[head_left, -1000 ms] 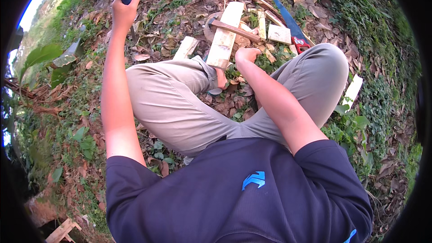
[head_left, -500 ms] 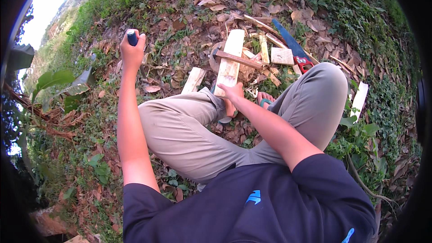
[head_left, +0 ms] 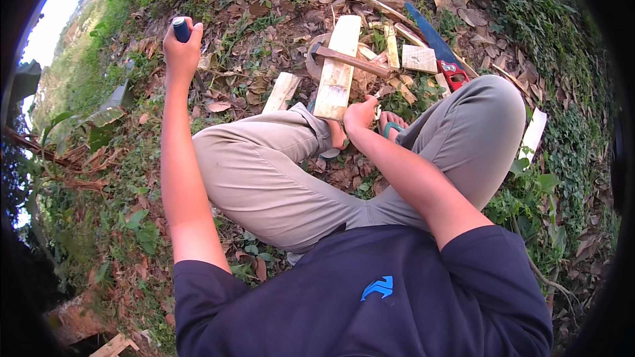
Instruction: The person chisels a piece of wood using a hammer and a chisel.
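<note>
My left hand (head_left: 182, 53) is raised at the far left, closed around a tool with a dark blue handle (head_left: 180, 30). A little of its dark shaft shows below the fist; the rest is hidden. Beside the near end of a long pale wooden board (head_left: 335, 89), my right hand (head_left: 360, 114) is closed, with a pale wood shaving (head_left: 378, 111) at its fingertips. The board slants up over a round wooden block (head_left: 312, 59). Across it lies a hammer (head_left: 357, 61), its wooden handle pointing right and its dark head at the left.
A handsaw (head_left: 426, 33) with a blue blade and red handle lies at the right. Near it are a square wood block (head_left: 419, 59) and several sticks. Another wood piece (head_left: 282, 92) lies by my left knee, and a pale offcut (head_left: 533, 133) beyond my right knee. Dry leaves cover the ground.
My right hand has come off the board's near end and moved slightly right, where pale shaving shows at its fingers. My left hand has moved a little up and left with the blue-handled tool.
</note>
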A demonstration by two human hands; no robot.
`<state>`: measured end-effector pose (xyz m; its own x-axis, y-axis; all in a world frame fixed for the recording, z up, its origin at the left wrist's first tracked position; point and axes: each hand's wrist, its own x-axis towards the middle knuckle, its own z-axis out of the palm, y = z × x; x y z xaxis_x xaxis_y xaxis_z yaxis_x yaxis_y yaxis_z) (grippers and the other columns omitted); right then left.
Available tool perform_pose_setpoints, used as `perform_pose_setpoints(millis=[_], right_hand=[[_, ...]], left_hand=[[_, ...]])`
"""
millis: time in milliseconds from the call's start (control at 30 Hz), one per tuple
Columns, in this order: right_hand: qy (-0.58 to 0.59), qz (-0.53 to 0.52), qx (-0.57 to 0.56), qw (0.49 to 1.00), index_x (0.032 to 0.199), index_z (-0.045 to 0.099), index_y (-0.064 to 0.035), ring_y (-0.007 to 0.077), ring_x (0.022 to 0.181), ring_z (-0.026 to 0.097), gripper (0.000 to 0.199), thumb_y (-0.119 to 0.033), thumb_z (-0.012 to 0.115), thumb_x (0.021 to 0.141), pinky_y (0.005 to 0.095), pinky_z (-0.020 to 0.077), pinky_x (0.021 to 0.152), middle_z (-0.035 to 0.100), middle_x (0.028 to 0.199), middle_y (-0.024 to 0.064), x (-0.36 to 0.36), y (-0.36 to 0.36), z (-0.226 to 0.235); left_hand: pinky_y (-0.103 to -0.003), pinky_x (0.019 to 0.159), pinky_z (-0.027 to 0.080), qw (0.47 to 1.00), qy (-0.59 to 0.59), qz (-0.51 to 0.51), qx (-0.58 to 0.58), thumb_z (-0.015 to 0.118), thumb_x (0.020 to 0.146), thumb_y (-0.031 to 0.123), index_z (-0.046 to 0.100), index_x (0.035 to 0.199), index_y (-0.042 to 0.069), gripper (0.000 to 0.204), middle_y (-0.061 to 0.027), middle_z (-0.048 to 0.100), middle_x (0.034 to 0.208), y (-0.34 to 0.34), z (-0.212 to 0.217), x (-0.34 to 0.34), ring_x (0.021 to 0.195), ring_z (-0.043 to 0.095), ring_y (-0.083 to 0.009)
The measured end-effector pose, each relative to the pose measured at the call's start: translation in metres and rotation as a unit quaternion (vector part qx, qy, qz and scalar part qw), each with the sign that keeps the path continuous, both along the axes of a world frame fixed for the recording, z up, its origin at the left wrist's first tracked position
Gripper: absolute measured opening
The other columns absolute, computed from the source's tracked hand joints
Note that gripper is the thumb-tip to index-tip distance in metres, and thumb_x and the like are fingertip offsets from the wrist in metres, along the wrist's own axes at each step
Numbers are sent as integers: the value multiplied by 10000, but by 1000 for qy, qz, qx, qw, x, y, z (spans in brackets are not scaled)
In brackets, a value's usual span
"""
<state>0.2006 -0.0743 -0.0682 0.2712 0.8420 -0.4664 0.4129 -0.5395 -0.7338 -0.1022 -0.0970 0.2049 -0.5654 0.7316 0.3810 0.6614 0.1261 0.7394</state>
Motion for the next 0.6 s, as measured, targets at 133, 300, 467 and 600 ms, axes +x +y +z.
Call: perform_pose_setpoints(millis=[133,300,467,600], right_hand=[[5,85,80,993,1146,563,-49,349,1079,590,333,-217,618,864,438,472,927,589,1117,185,4,5,2],[1,190,102,976,1011,585,-37,326,935,607,354,-289,753,828,424,492,845,607,1024,160,1,-10,-9],[15,158,79,984,1020,552,-37,355,835,635,346,-242,775,853,437,507,800,657,920,144,9,0,-23],[2,-6,3,1000,1073,516,-33,381,970,630,267,-128,677,881,482,504,847,635,1046,170,13,14,-17]], left_hand=[[-255,571,395,999,32,-12,9,711,933,144,553,861,93,181,45,518,709,11,-4,-2,621,464,-51],[-270,588,407,999,39,-6,0,726,920,158,559,854,85,193,41,507,705,5,-7,-8,626,466,-65],[-275,603,413,998,54,-3,13,724,918,162,560,855,86,192,37,514,716,9,-6,-7,639,469,-69],[-275,607,412,999,42,-12,19,721,920,166,561,857,88,189,36,519,718,15,-6,0,643,468,-71]])
